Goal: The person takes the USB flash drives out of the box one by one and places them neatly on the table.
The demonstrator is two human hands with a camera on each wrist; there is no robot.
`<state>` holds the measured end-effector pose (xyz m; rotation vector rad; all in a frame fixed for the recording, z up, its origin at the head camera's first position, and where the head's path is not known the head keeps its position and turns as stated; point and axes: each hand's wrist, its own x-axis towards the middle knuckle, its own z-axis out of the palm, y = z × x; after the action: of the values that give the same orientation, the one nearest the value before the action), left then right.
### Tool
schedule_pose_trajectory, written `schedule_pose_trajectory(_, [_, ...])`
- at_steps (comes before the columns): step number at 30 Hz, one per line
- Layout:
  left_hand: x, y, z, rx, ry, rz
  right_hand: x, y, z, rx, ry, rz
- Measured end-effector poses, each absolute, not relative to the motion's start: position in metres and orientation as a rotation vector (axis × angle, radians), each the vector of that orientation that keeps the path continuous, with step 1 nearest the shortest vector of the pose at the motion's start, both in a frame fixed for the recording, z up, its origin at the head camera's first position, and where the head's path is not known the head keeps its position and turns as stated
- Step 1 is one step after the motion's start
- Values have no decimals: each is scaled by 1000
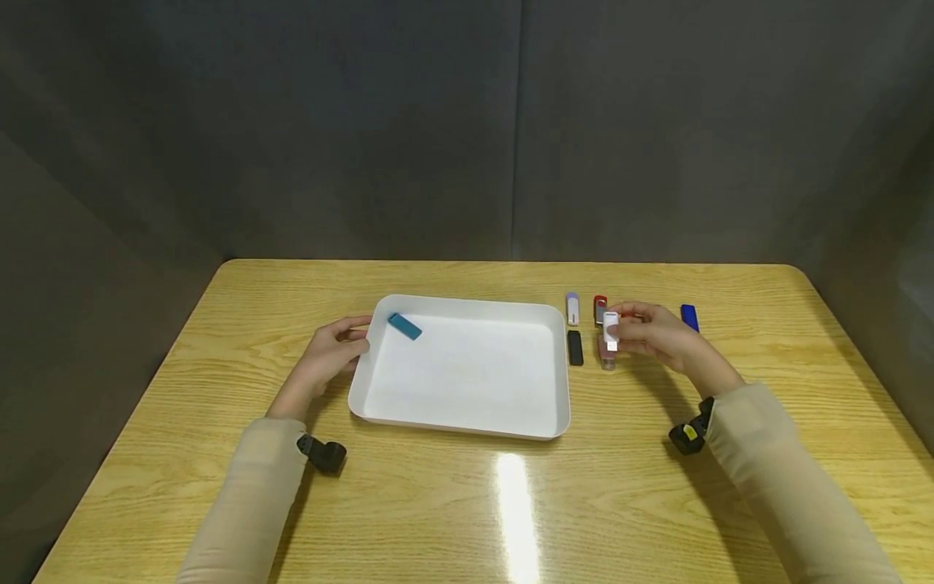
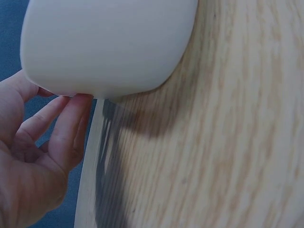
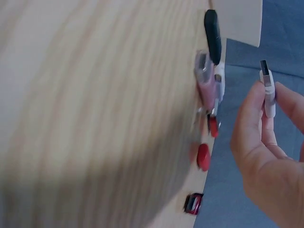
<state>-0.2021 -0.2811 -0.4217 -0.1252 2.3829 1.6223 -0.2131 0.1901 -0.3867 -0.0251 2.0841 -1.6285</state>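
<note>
My right hand (image 1: pixel 649 332) pinches a white USB flash drive (image 1: pixel 610 324) between thumb and fingers, its metal plug (image 3: pixel 265 69) bare. In the head view the drive hangs over a pink flash drive (image 1: pixel 607 357) and partly hides it. My left hand (image 1: pixel 332 353) is at the left end of a white tray (image 1: pixel 467 426), its fingertips (image 2: pixel 80 102) against the outer wall and the thumb at the rim. A teal flash drive (image 1: pixel 404 326) lies in the tray's far left corner.
Right of the tray lie a black flash drive (image 1: pixel 576 348), a purple-and-white one (image 1: pixel 572 310), a red-and-grey one (image 1: pixel 600 308) and a blue one (image 1: pixel 689 317). A red piece (image 3: pixel 203 157) shows in the right wrist view. Dark cloth (image 1: pixel 365 130) rises behind the wooden table (image 1: pixel 409 503).
</note>
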Motion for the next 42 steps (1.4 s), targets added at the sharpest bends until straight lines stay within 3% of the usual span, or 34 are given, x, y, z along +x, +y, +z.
schedule_pose_trajectory(14, [-201, -280, -420, -133, 2392, 1600, -203, 216, -396, 15, 2127, -1600])
schedule_pose_trajectory(42, [-199, -280, -418, -100, 2380, 1622, -197, 220, -395, 50, 2232, -1458])
